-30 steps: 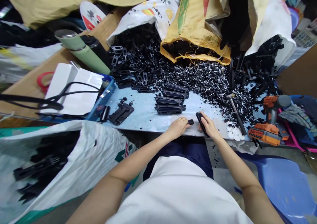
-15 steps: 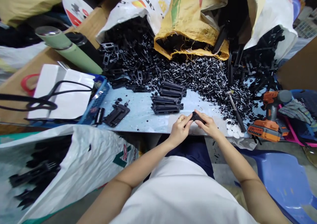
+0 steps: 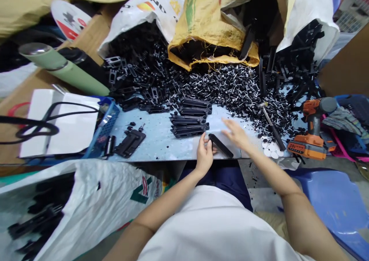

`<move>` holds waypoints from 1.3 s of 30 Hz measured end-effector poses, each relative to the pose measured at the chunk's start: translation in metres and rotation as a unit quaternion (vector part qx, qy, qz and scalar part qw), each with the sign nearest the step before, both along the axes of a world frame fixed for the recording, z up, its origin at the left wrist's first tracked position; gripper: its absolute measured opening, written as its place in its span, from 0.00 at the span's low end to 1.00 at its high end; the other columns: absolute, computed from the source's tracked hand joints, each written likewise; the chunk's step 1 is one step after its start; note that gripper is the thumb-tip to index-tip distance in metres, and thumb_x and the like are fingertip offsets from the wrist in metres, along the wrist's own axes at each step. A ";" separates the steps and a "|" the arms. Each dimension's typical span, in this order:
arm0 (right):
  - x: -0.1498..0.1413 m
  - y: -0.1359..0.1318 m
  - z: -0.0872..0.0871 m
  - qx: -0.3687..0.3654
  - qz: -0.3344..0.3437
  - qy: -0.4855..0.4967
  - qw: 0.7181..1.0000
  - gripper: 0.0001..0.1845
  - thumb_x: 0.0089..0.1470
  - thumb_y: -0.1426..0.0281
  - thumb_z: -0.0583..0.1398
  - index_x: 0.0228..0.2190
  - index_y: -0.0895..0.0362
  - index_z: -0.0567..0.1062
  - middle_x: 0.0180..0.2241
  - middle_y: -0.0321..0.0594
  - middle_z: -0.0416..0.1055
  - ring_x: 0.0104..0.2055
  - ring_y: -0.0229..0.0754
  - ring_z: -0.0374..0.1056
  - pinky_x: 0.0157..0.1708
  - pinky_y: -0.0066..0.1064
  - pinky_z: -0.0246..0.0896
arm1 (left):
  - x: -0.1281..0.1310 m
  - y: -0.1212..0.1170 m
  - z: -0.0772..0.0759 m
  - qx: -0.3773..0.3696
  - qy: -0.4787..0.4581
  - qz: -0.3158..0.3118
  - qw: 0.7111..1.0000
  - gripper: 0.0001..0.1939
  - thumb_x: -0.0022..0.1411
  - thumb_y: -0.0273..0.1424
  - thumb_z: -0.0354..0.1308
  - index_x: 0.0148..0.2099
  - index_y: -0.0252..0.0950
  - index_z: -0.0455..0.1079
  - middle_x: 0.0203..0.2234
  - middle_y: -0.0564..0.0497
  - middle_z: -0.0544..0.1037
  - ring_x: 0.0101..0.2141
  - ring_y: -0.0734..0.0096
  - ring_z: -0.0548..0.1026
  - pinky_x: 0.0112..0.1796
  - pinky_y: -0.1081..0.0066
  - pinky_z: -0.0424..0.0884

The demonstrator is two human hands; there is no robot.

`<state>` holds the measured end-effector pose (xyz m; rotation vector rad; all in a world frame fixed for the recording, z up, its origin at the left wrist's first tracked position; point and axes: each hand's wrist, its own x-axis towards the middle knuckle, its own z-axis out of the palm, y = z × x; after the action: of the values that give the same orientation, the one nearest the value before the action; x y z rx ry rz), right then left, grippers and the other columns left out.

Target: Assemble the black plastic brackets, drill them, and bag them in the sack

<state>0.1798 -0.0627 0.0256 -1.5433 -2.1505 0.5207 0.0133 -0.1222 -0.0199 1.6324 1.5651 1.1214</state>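
My left hand grips one end of a long black plastic part near the table's front edge. The part slants down to the right. My right hand is off the part, just above and right of it, with its fingers apart and nothing in them. Beyond my left hand lies a row of similar black plastic parts, stacked side by side. A wide heap of small black-headed metal pins spreads behind my right hand.
A hammer rests at the heap's right edge, beside white discs. An orange cordless drill stands at the right. A blue basket and a black fixture are at the left. A yellow sack lies open behind.
Both hands came together on the black part. Now the right hand has let go and moved away from it, while the left hand holds the part's end. The view has shifted right.
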 end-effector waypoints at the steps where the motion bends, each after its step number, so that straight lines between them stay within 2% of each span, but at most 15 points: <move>1: 0.018 0.021 0.007 0.036 -0.038 -0.030 0.998 0.25 0.59 0.60 0.49 0.56 0.53 0.62 0.52 0.45 0.65 0.54 0.47 0.59 0.53 0.43 0.56 | -0.003 -0.003 -0.002 -0.003 0.033 -0.006 0.999 0.25 0.65 0.33 0.40 0.63 0.34 0.47 0.44 0.39 0.70 0.38 0.64 0.75 0.37 0.62 0.74; 3: 0.060 0.067 0.020 0.090 -0.152 -0.081 0.981 0.24 0.60 0.64 0.46 0.55 0.58 0.62 0.53 0.50 0.62 0.56 0.49 0.55 0.54 0.45 0.53 | -0.010 -0.004 0.001 0.039 0.137 -0.055 0.988 0.26 0.61 0.28 0.46 0.62 0.36 0.51 0.50 0.37 0.66 0.49 0.56 0.69 0.46 0.55 0.69; 5: 0.105 0.109 0.028 0.101 -0.268 -0.131 0.949 0.24 0.60 0.67 0.45 0.55 0.61 0.61 0.54 0.54 0.60 0.56 0.52 0.55 0.52 0.47 0.52 | -0.014 0.002 0.008 0.098 0.240 -0.159 0.953 0.25 0.57 0.24 0.49 0.58 0.39 0.59 0.52 0.40 0.66 0.56 0.52 0.62 0.53 0.48 0.59; 7: 0.143 0.138 0.032 0.064 -0.367 -0.166 0.913 0.23 0.58 0.69 0.48 0.54 0.65 0.60 0.51 0.58 0.61 0.54 0.54 0.55 0.50 0.48 0.53 | -0.013 0.012 0.016 0.130 0.309 -0.272 0.902 0.23 0.57 0.20 0.48 0.54 0.41 0.64 0.48 0.43 0.71 0.54 0.54 0.64 0.54 0.44 0.55; 9: 0.170 0.153 0.033 0.012 -0.440 -0.181 0.879 0.24 0.55 0.71 0.52 0.52 0.68 0.60 0.48 0.61 0.63 0.53 0.55 0.56 0.48 0.47 0.54 | -0.009 0.021 0.021 0.139 0.358 -0.331 0.862 0.22 0.57 0.18 0.46 0.52 0.40 0.66 0.40 0.45 0.75 0.47 0.59 0.70 0.53 0.46 0.57; 14: 0.193 0.156 0.037 -0.077 -0.502 -0.110 0.854 0.28 0.45 0.77 0.60 0.50 0.67 0.62 0.43 0.59 0.67 0.48 0.53 0.62 0.45 0.43 0.56 | -0.009 0.026 0.020 0.161 0.420 -0.298 0.842 0.20 0.58 0.17 0.45 0.51 0.33 0.66 0.30 0.45 0.74 0.35 0.64 0.72 0.43 0.60 0.67; 18: 0.195 0.158 0.042 -0.004 -0.522 0.053 0.851 0.20 0.47 0.75 0.59 0.44 0.66 0.68 0.37 0.51 0.69 0.41 0.49 0.66 0.42 0.41 0.60 | -0.019 0.026 0.018 0.135 0.441 -0.269 0.846 0.20 0.59 0.18 0.45 0.52 0.34 0.66 0.30 0.45 0.74 0.34 0.64 0.72 0.37 0.63 0.67; 20: 0.190 0.153 0.043 0.029 -0.495 0.125 0.859 0.17 0.51 0.69 0.56 0.42 0.64 0.68 0.33 0.44 0.69 0.36 0.44 0.67 0.38 0.36 0.62 | -0.020 0.028 0.019 0.100 0.450 -0.265 0.847 0.19 0.60 0.20 0.46 0.52 0.34 0.65 0.32 0.44 0.74 0.36 0.63 0.71 0.36 0.64 0.67; 22: 0.177 0.136 0.042 0.032 -0.404 0.150 0.902 0.17 0.53 0.64 0.55 0.43 0.61 0.67 0.30 0.39 0.68 0.30 0.39 0.66 0.33 0.32 0.63 | -0.017 0.031 0.021 0.065 0.444 -0.274 0.851 0.17 0.61 0.24 0.48 0.52 0.34 0.65 0.34 0.44 0.74 0.38 0.61 0.71 0.37 0.64 0.66; 26: 0.128 0.058 0.038 0.014 -0.080 0.046 0.996 0.20 0.51 0.55 0.58 0.40 0.56 0.69 0.32 0.39 0.70 0.30 0.39 0.66 0.31 0.30 0.60 | -0.005 0.039 0.026 0.017 0.395 -0.337 0.855 0.17 0.62 0.29 0.49 0.53 0.35 0.63 0.39 0.44 0.73 0.42 0.62 0.70 0.43 0.64 0.65; 28: 0.100 0.011 0.037 -0.040 0.083 -0.069 0.993 0.20 0.52 0.53 0.56 0.38 0.55 0.70 0.32 0.39 0.72 0.31 0.40 0.67 0.30 0.29 0.57 | -0.002 0.043 0.027 0.004 0.371 -0.367 0.853 0.16 0.63 0.29 0.48 0.53 0.35 0.63 0.42 0.45 0.73 0.44 0.62 0.69 0.45 0.64 0.64; 30: 0.078 -0.027 0.033 -0.087 0.196 -0.176 0.961 0.20 0.55 0.52 0.54 0.35 0.56 0.71 0.29 0.40 0.72 0.29 0.40 0.67 0.27 0.27 0.53 | -0.002 0.046 0.030 -0.006 0.357 -0.386 0.851 0.17 0.62 0.28 0.46 0.53 0.35 0.62 0.44 0.45 0.72 0.45 0.62 0.69 0.47 0.63 0.64; 33: 0.057 -0.056 0.021 -0.117 0.226 -0.283 0.925 0.21 0.58 0.53 0.51 0.34 0.58 0.71 0.29 0.42 0.73 0.29 0.40 0.68 0.25 0.26 0.48 | -0.002 0.047 0.034 -0.014 0.354 -0.397 0.847 0.19 0.62 0.29 0.46 0.55 0.34 0.60 0.45 0.44 0.71 0.46 0.60 0.68 0.48 0.61 0.63; 36: 0.047 -0.060 0.012 -0.137 0.186 -0.329 0.916 0.21 0.59 0.54 0.49 0.36 0.57 0.70 0.31 0.43 0.74 0.30 0.40 0.69 0.24 0.26 0.44 | 0.001 0.045 0.037 -0.004 0.355 -0.401 0.844 0.23 0.59 0.44 0.50 0.53 0.36 0.61 0.45 0.43 0.70 0.45 0.57 0.68 0.45 0.59 0.64; 39: 0.039 -0.060 0.016 -0.142 0.153 -0.351 0.913 0.21 0.60 0.54 0.47 0.38 0.57 0.70 0.32 0.42 0.74 0.31 0.40 0.70 0.23 0.27 0.42 | 0.001 0.042 0.033 0.020 0.341 -0.394 0.853 0.32 0.49 0.54 0.56 0.48 0.36 0.63 0.40 0.44 0.72 0.42 0.55 0.70 0.42 0.59 0.65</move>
<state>0.2185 -0.1228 0.0412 -1.7369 -3.0131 0.4261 0.0140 -0.0804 0.0130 2.5253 0.9887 0.1191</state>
